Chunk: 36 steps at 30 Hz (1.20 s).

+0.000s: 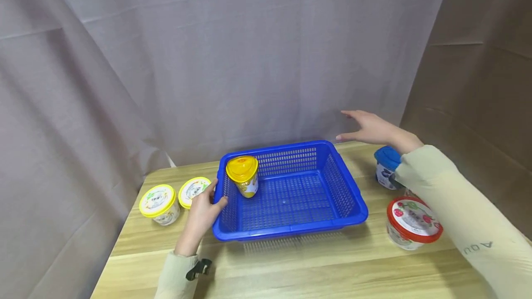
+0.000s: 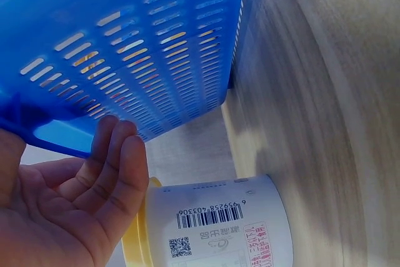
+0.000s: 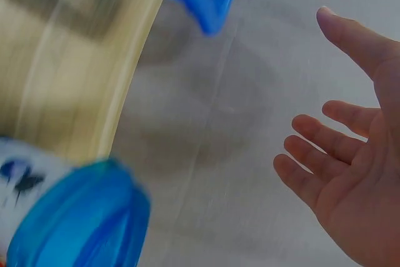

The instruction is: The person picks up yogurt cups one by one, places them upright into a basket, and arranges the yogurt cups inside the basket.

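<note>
White tub's barcode: left wrist only

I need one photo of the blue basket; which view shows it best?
The head view: nearly the whole basket shows, rim and inside. The left wrist view gives only its slotted side up close; the right wrist view, just a fragment.

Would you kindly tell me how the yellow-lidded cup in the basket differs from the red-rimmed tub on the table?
The yellow-lidded cup sits in the blue basket, while the red-rimmed tub stands on the table. The cup's lid is raised and yellow; the tub's is flat, white inside its red rim. The cup looks narrower than the tub. Both have lids on.
</note>
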### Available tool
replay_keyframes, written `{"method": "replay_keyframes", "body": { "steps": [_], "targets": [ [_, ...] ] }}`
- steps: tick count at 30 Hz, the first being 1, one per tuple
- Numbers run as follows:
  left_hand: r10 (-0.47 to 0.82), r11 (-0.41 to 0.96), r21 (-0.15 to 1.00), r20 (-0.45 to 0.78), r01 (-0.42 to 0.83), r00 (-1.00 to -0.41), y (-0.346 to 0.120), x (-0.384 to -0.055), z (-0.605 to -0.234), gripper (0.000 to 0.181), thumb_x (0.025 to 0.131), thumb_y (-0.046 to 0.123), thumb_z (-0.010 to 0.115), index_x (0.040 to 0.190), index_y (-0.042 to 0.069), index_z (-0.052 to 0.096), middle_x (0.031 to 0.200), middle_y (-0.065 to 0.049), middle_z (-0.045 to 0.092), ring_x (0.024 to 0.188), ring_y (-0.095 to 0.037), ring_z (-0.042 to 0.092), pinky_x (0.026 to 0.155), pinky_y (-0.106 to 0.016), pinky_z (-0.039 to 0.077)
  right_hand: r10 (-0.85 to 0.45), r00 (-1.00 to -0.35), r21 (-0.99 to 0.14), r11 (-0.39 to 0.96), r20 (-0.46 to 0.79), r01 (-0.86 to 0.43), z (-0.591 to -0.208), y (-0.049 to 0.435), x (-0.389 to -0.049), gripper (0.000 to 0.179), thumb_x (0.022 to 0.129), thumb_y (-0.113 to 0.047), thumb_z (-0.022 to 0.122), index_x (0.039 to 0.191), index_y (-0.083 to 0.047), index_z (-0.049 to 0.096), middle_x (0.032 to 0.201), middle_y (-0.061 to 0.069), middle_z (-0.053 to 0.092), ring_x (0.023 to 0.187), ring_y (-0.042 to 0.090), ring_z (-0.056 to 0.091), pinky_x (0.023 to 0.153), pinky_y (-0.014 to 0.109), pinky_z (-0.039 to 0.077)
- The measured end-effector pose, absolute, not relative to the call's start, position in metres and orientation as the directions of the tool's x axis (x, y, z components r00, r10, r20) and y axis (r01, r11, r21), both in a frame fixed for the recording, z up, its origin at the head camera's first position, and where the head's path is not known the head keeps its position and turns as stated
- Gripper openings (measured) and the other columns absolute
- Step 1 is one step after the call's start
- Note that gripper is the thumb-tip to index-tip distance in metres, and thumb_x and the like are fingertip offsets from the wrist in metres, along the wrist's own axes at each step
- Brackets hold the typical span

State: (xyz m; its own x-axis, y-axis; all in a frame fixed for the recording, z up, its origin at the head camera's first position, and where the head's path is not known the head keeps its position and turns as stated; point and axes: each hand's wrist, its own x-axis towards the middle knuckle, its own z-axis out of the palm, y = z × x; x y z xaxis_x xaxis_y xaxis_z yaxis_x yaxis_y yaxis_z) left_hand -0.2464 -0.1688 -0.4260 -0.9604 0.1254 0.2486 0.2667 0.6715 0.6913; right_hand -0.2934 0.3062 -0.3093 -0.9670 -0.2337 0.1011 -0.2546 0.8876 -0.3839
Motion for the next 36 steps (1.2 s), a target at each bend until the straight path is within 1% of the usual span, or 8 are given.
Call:
{"method": "replay_keyframes", "body": {
  "steps": [4, 10, 15, 21, 26, 30, 36],
  "targets": [
    [0.117, 0.663, 0.702, 0.246, 0.260, -0.962, -0.171, -0.245, -0.424, 0.062, 0.089, 0.013, 0.071, 0.143, -0.009, 0.049, 0.100, -0.019, 0.072, 0.085, -0.026, 0.069, 0.082, -0.047, 0.056, -0.177, -0.980, -0.393, 0.898, 0.087, -0.197, -0.310, 0.330, -0.282, 0.096, 0.091, -0.052, 0.071, 0.154, 0.007, 0.028, 0.148, 0.036, 0.038, 0.136, 0.054, 0.034, 0.106, 0.070, 0.030],
    [0.110, 0.664, 0.705, 0.238, 0.250, -0.965, -0.175, -0.244, -0.422, 0.063, 0.089, 0.013, 0.071, 0.144, -0.009, 0.048, 0.101, -0.020, 0.071, 0.087, -0.027, 0.070, 0.083, -0.046, 0.056, -0.099, -0.994, -0.411, 0.905, 0.045, -0.109, -0.316, 0.363, -0.271, 0.101, 0.092, -0.055, 0.067, 0.156, 0.007, 0.019, 0.150, 0.038, 0.030, 0.137, 0.058, 0.028, 0.104, 0.074, 0.029],
    [0.102, 0.665, 0.708, 0.231, 0.239, -0.968, -0.177, -0.241, -0.423, 0.063, 0.089, 0.013, 0.071, 0.144, -0.008, 0.048, 0.102, -0.020, 0.072, 0.087, -0.027, 0.069, 0.085, -0.047, 0.055, -0.070, -0.997, -0.393, 0.917, 0.028, -0.075, -0.326, 0.383, -0.263, 0.100, 0.093, -0.054, 0.065, 0.155, 0.009, 0.019, 0.149, 0.040, 0.030, 0.135, 0.060, 0.027, 0.102, 0.075, 0.029],
    [0.098, 0.663, 0.711, 0.230, 0.236, -0.968, -0.181, -0.242, -0.423, 0.064, 0.089, 0.014, 0.072, 0.145, -0.007, 0.048, 0.100, -0.018, 0.072, 0.085, -0.025, 0.069, 0.084, -0.047, 0.056, -0.033, -0.999, -0.423, 0.906, -0.015, -0.023, -0.342, 0.403, -0.251, 0.102, 0.093, -0.057, 0.063, 0.155, 0.009, 0.017, 0.150, 0.043, 0.023, 0.134, 0.063, 0.023, 0.099, 0.078, 0.028],
    [0.094, 0.667, 0.708, 0.228, 0.232, -0.969, -0.182, -0.240, -0.422, 0.064, 0.089, 0.015, 0.072, 0.145, -0.007, 0.048, 0.098, -0.017, 0.072, 0.083, -0.025, 0.069, 0.083, -0.046, 0.056, -0.017, -0.999, -0.419, 0.908, -0.038, 0.001, -0.351, 0.412, -0.243, 0.101, 0.095, -0.061, 0.056, 0.154, 0.012, 0.017, 0.149, 0.044, 0.023, 0.133, 0.064, 0.023, 0.098, 0.079, 0.028],
    [0.093, 0.664, 0.712, 0.224, 0.229, -0.970, -0.184, -0.239, -0.421, 0.064, 0.090, 0.014, 0.071, 0.145, -0.007, 0.048, 0.100, -0.018, 0.072, 0.085, -0.026, 0.069, 0.083, -0.046, 0.056, -0.020, -0.998, -0.422, 0.906, -0.053, 0.004, -0.358, 0.415, -0.237, 0.100, 0.096, -0.061, 0.053, 0.154, 0.012, 0.017, 0.149, 0.043, 0.024, 0.132, 0.064, 0.025, 0.097, 0.078, 0.032],
    [0.093, 0.664, 0.712, 0.222, 0.227, -0.971, -0.186, -0.238, -0.422, 0.063, 0.090, 0.013, 0.071, 0.145, -0.007, 0.047, 0.101, -0.019, 0.072, 0.086, -0.027, 0.069, 0.084, -0.047, 0.056, -0.042, -0.997, -0.430, 0.903, -0.071, -0.008, -0.368, 0.416, -0.232, 0.100, 0.095, -0.059, 0.057, 0.153, 0.014, 0.018, 0.149, 0.043, 0.026, 0.132, 0.064, 0.026, 0.096, 0.076, 0.034]
  ]
}}
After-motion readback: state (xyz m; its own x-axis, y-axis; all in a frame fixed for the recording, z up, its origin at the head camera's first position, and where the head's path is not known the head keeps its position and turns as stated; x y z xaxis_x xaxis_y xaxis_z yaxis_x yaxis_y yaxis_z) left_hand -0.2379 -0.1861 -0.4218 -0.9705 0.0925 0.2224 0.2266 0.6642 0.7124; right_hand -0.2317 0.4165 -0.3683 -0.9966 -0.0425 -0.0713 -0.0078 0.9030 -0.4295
